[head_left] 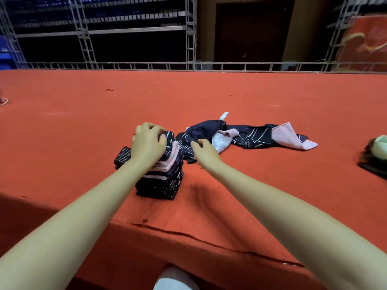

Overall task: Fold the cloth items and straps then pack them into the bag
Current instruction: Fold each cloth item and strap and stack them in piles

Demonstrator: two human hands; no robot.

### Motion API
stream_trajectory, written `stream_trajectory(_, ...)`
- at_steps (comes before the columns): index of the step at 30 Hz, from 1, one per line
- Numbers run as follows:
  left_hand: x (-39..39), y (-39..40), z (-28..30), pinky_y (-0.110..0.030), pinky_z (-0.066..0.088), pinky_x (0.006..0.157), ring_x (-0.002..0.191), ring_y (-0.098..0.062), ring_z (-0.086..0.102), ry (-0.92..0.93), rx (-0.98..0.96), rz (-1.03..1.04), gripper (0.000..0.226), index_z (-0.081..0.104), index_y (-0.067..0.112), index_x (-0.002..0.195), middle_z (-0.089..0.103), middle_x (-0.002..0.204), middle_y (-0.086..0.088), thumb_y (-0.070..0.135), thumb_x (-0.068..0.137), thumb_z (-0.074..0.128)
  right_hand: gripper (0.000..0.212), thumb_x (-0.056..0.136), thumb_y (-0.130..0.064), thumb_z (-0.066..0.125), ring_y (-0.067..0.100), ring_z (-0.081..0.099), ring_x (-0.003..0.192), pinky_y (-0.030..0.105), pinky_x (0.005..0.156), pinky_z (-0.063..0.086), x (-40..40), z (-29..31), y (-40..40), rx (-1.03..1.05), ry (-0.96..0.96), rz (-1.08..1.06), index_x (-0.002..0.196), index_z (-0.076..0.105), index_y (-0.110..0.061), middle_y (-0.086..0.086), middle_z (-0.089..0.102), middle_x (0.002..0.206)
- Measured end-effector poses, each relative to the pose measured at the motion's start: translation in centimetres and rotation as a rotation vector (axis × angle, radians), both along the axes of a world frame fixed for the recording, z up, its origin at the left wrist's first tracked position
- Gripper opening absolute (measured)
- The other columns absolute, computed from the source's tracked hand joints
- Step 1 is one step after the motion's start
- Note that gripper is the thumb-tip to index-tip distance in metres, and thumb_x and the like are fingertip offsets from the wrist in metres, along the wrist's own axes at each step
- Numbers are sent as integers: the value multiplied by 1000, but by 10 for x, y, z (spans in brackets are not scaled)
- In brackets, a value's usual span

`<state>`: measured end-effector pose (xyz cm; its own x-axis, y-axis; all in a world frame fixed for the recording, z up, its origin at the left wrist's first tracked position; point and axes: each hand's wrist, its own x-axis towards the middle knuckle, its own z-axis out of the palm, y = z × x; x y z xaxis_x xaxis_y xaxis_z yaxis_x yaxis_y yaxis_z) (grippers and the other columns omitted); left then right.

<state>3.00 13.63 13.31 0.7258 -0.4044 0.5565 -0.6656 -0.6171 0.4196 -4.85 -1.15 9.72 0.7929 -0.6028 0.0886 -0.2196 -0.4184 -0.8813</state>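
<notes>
A stack of folded dark cloths (162, 181) with white line patterns and pink layers stands on the red table (209, 95). My left hand (147, 143) presses down on top of the stack, fingers curled over it. To the right lies a loose dark patterned cloth (249, 136) with a pink lining, spread out and crumpled. My right hand (204, 150) pinches the near end of that loose cloth beside the stack. A folded dark striped strap (122, 156) pokes out to the left of the stack.
A green and dark bundle (374, 155) sits at the right edge of the table. The table's front edge runs across the lower part of the view. Metal truss frames (189, 38) and a rail stand behind the far edge.
</notes>
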Motion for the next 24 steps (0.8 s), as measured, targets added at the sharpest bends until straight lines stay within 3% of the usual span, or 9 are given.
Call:
stream_trajectory(4, -34, -42, 3, -25, 34, 85, 111, -18, 42, -28, -107, -186, 26, 67, 20, 106, 54, 112, 1, 14, 90, 47, 22, 88, -29, 42, 24, 52, 71, 34, 70, 45, -29, -13, -51, 60, 7, -103, 102, 55, -17, 6, 60, 80)
stream_trajectory(7, -49, -79, -8, -28, 37, 87, 109, -19, 47, 3, -115, -271, 29, 68, 20, 106, 56, 111, -1, 11, 87, 49, 17, 92, -18, 38, 21, 49, 56, 28, 56, 40, -52, -24, -91, 129, 7, -183, 89, 54, -12, 8, 55, 68)
stream_trajectory(10, -47, -114, -30, -29, 37, 87, 110, -21, 52, 99, -77, -293, 31, 67, 20, 108, 59, 112, -5, 11, 84, 50, 16, 92, -19, 42, 21, 48, 56, 30, 58, 38, -67, -40, -126, 148, 8, -253, 81, 53, -14, 10, 57, 71)
stream_trajectory(14, -23, -149, -72, -33, 43, 86, 102, -25, 58, 307, -57, -191, 29, 65, 19, 111, 61, 111, -10, 15, 84, 54, 15, 91, -21, 47, 22, 54, 67, 33, 67, 43, -72, -58, -161, 134, -10, -279, 83, 59, -17, 7, 61, 77)
stream_trajectory(17, 1, -174, -100, -36, 48, 88, 103, -27, 60, 383, 14, -149, 31, 66, 18, 112, 65, 112, -11, 21, 84, 54, 18, 89, -22, 50, 22, 61, 94, 34, 88, 47, -66, -71, -182, -1, 14, -263, 98, 65, -21, 0, 66, 93)
stream_trajectory(20, 18, -200, -115, -38, 48, 80, 97, -34, 61, 364, 59, -138, 29, 68, 16, 106, 68, 103, -14, 26, 84, 53, 25, 87, -26, 51, 23, 56, 109, 38, 99, 42, -56, -87, -198, -190, 116, -242, 106, 66, -22, 0, 67, 110)
stream_trajectory(24, 25, -232, -122, -39, 44, 75, 95, -38, 58, 284, 164, -139, 21, 63, 11, 88, 67, 95, -13, 31, 83, 59, 26, 87, -29, 51, 24, 51, 113, 38, 100, 39, -48, -99, -214, -272, 188, -242, 109, 64, -25, -2, 65, 111)
